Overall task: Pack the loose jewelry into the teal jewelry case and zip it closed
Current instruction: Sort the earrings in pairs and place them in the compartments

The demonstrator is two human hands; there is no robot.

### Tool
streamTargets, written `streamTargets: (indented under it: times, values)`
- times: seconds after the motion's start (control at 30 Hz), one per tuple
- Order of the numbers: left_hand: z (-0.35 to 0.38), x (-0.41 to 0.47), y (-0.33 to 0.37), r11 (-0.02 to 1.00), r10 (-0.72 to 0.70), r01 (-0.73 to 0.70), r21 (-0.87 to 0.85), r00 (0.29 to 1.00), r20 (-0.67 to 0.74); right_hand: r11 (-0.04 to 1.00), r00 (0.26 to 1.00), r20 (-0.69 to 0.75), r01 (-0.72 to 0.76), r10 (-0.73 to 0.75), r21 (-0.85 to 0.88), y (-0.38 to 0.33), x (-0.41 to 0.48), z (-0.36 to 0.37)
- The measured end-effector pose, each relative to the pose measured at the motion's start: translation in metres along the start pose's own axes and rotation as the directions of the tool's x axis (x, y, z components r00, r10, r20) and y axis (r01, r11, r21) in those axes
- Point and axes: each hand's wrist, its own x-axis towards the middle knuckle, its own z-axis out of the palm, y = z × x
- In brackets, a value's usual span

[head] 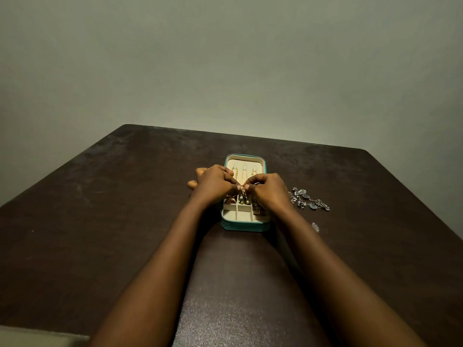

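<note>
The teal jewelry case [244, 226] lies open on the dark table, its cream lid [259, 162] flat at the far side with gold chains hanging from its hooks. Both hands meet over the case's middle. My left hand [215, 185] and my right hand [269, 189] pinch a small gold piece [243, 189] between their fingertips, just above the cream compartments. Some compartments hold gold items; the two nearest ones look bare. A silver floral necklace [309, 201] lies loose on the table to the right of the case.
A small silver piece [315, 227] lies on the table right of the case's near corner. The brown table [112, 221] stretches wide on both sides, with its far edge against a plain grey-green wall.
</note>
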Motion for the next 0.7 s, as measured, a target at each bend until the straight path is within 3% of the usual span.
streamTargets:
  times: [0.3, 0.7]
  values:
    - [0.001, -0.012, 0.011, 0.992, -0.003, -0.01, 0.126, 0.995, 0.1, 0.963, 0.987, 0.016, -0.158, 0.159, 0.218, 0.004, 0.003, -0.002]
    - [-0.002, -0.014, 0.015, 0.972, 0.008, 0.007, 0.235, 0.998, -0.061, 0.996, 0.996, -0.073, 0.043, -0.048, -0.077, 0.013, 0.009, 0.007]
